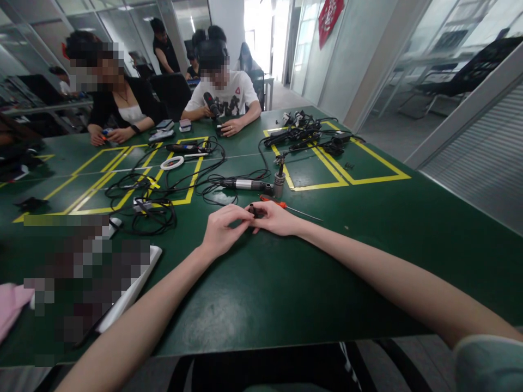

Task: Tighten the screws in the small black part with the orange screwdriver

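Both my hands meet on the green table (253,294) around a small dark part (252,209). My left hand (223,228) is curled, its fingertips pinching the part from the left. My right hand (274,218) grips the same part from the right, fingers closed. Just behind them lies an orange-handled screwdriver (281,204), its thin shaft pointing right. A silver-and-black rotary tool (247,184) lies further back, with a small upright metal cylinder (279,185) beside it.
Tangled black cables (151,204) and a white ring (172,163) lie at left inside yellow tape boxes. More cables and black parts (306,136) sit far right. A white tablet-like slab (131,291) lies near left. Two people sit across the table.
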Demonstrator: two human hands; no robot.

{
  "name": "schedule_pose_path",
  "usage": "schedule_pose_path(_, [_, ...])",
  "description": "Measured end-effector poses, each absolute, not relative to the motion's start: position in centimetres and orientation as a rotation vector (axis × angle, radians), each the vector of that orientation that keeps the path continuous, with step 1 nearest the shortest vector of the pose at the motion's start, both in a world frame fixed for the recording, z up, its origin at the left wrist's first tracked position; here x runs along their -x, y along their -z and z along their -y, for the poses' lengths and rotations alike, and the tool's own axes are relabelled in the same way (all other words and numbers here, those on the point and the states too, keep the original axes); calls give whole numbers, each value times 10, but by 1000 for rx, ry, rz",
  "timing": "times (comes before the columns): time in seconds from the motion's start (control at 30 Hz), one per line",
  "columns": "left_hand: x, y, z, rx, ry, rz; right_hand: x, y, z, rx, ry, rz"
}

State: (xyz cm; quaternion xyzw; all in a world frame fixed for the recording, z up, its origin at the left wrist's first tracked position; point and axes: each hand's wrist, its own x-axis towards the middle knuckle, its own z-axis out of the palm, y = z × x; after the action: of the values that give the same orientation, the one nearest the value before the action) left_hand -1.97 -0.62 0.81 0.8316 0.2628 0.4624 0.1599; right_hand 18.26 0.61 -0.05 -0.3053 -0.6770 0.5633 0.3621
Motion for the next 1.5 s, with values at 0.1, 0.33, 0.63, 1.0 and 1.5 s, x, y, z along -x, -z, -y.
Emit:
schedule_pose_path(0.1, [19,-8,6,-2349,-1308,-808,-183,1,-7,784,-1452,1752])
schedule_pose_path(0.33, [18,-8,7,-2343,-1312,-818,-184,6,-9,772,-1452,1761])
schedule_pose_path(0.63, [14,-8,10,-2195,-1320,-919,-182,5,-7,784,-1431,1757])
schedule_pose_path(1.0, [8,-6,8,-1874,-1281,-1035,-180,2,-6,801,-1431,1750])
schedule_pose_path(1.5, [6,-6,13,-1863,-1336,-1079,-179,4,-7,795,-1419,1734])
